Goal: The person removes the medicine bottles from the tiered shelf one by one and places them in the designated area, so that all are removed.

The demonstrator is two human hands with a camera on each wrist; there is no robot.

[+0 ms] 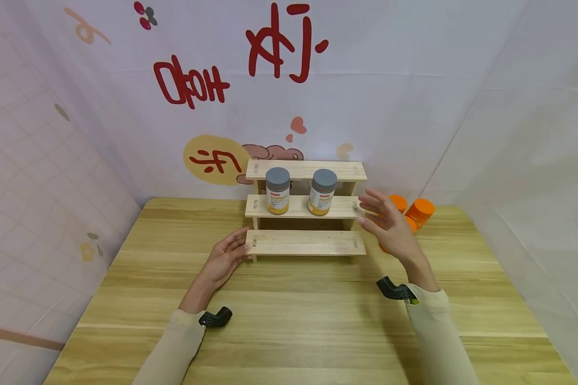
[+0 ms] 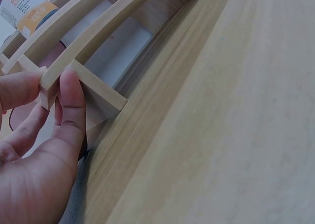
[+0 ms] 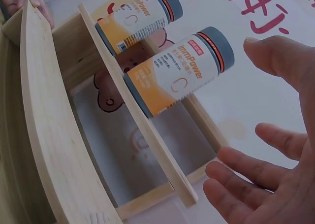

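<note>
A three-tier wooden step shelf (image 1: 305, 242) stands on the table near the back wall. Two supplement bottles with grey lids are on its middle tier, a left bottle (image 1: 278, 192) and a right bottle (image 1: 321, 193), both upright. My left hand (image 2: 54, 150) pinches the left end of the lowest board (image 2: 88, 34) between thumb and fingers. At the right end of the middle tier, my right hand (image 1: 387, 224) is held with fingers spread and nothing in it. In the right wrist view, the nearer bottle (image 3: 179, 74) shows an orange and white label beside the fingers.
Several orange containers (image 1: 421, 213) stand on the table to the right of the shelf, partly hidden behind my right hand. White wall cloth (image 1: 390, 107) with red characters rises behind the wooden table (image 1: 289, 331). Dark wrist mounts (image 1: 396, 290) sit on both sleeves.
</note>
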